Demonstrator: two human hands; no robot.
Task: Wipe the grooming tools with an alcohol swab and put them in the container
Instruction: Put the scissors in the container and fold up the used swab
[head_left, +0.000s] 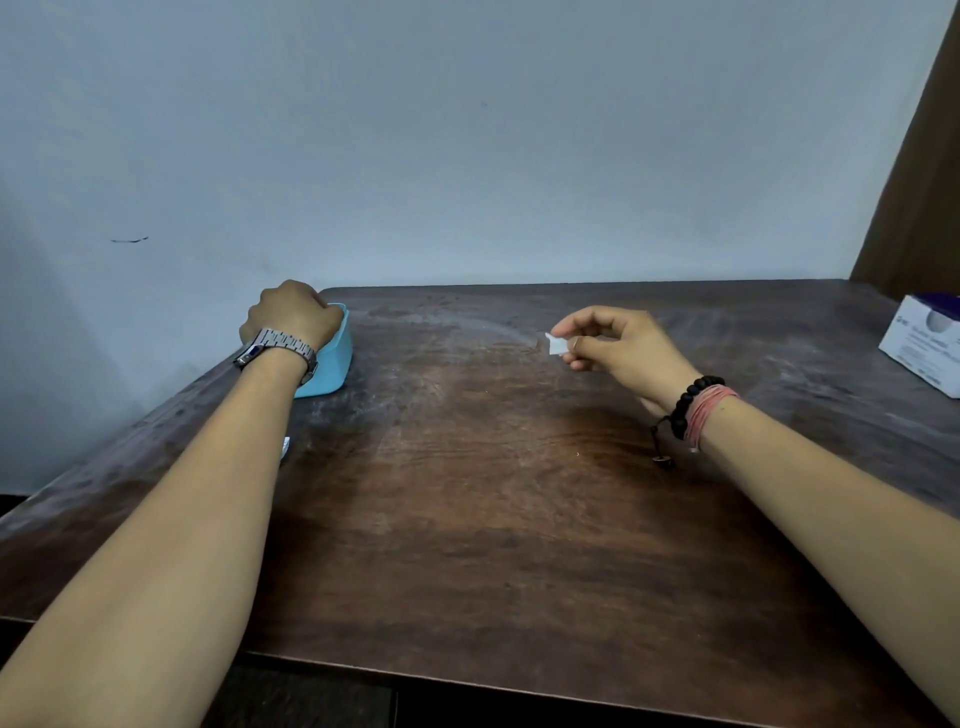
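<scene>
Blue plastic marks the container (332, 358), which sits at the far left of the surface (493, 519) near the wall. The left hand (291, 314) is over its near rim, knuckles up and fingers curled down toward the inside; whether they clamp a tool or only the rim I cannot tell, since the hand hides the opening. A metal watch (278, 347) sits on that wrist, and a small white scrap (285, 448) peeks out beside the forearm. Moving right, the middle of the wood lies between the two arms with no grooming tool visible on it. The right hand (618, 345) hovers above the surface, thumb and forefinger pinched on the white swab (557, 344). Bracelets (698, 413) ring that wrist, and a white and purple box (927, 345) stands at the far right edge. I judge this to be the putting-away step: a tool going into, or just left in, the container. No other tool shows, so the next move likely calls for letting go at the container and disposing of the swab
</scene>
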